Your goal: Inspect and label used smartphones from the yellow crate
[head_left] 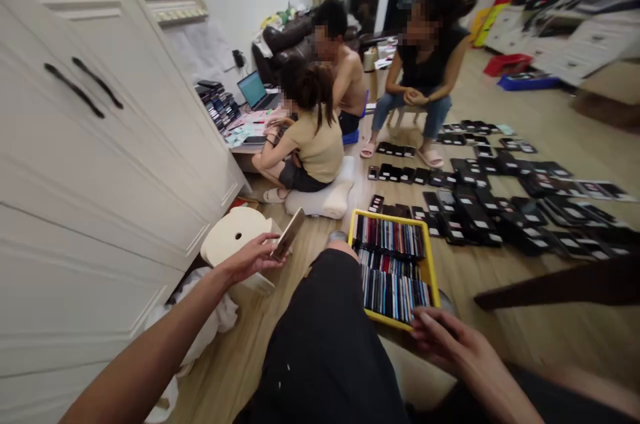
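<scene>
My left hand [254, 256] is closed around a smartphone [289, 235], holding it tilted on edge above the floor, just right of a round cream stool [235, 232]. At the near right corner of a yellow plastic crate [391, 320] is my right hand [447, 342], its fingers curled and slightly blurred. Whether anything is between those fingertips is hidden. Packed upright in the crate are several rows of thin phones [395, 294], mostly dark with some blue, red and white edges. The crate stands on the floor beside my knee [327, 304].
Many dark phones [473, 214] with white labels lie in rows on the wooden floor. One person [430, 57] sits facing them; two others [313, 124] sit by a low table with a laptop [255, 89]. White cabinets [95, 164] line the left. A dark furniture leg [555, 281] juts in right.
</scene>
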Action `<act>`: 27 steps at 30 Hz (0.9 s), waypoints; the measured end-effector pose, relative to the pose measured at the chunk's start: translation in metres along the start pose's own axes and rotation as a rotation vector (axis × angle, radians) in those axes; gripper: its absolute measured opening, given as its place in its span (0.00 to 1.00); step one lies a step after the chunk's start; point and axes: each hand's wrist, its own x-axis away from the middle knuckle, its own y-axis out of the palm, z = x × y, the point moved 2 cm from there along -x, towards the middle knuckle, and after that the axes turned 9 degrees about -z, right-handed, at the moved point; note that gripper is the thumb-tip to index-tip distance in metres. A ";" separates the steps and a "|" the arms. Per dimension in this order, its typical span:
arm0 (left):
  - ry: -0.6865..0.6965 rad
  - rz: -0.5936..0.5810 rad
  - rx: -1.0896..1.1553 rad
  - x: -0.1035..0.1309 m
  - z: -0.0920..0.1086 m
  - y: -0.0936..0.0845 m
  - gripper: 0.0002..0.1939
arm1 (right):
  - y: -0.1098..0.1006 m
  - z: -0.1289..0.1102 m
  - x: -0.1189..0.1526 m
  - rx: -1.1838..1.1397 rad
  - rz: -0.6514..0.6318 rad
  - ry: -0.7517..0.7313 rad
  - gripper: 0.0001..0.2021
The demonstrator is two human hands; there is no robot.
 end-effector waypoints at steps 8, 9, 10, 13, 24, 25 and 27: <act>0.165 -0.506 -0.664 0.030 0.072 0.137 0.35 | 0.058 -0.049 0.035 -0.534 -0.196 0.024 0.24; 0.219 -0.543 -0.789 0.031 0.080 0.148 0.34 | 0.057 -0.046 0.039 -0.546 -0.198 0.015 0.23; 0.277 -0.580 -0.880 0.031 0.085 0.157 0.33 | 0.055 -0.042 0.043 -0.554 -0.191 0.003 0.22; 0.441 -0.594 -0.900 0.022 0.087 0.174 0.33 | 0.046 -0.024 0.058 -0.604 -0.112 -0.053 0.19; 0.186 -0.214 0.211 0.006 0.003 0.252 0.17 | 0.058 -0.002 0.086 -0.417 -0.002 -0.205 0.16; 0.187 -0.194 0.209 0.008 0.001 0.255 0.17 | 0.059 -0.002 0.086 -0.392 -0.014 -0.206 0.16; 0.182 -0.177 0.185 0.009 -0.001 0.258 0.17 | 0.061 -0.004 0.086 -0.308 -0.003 -0.233 0.16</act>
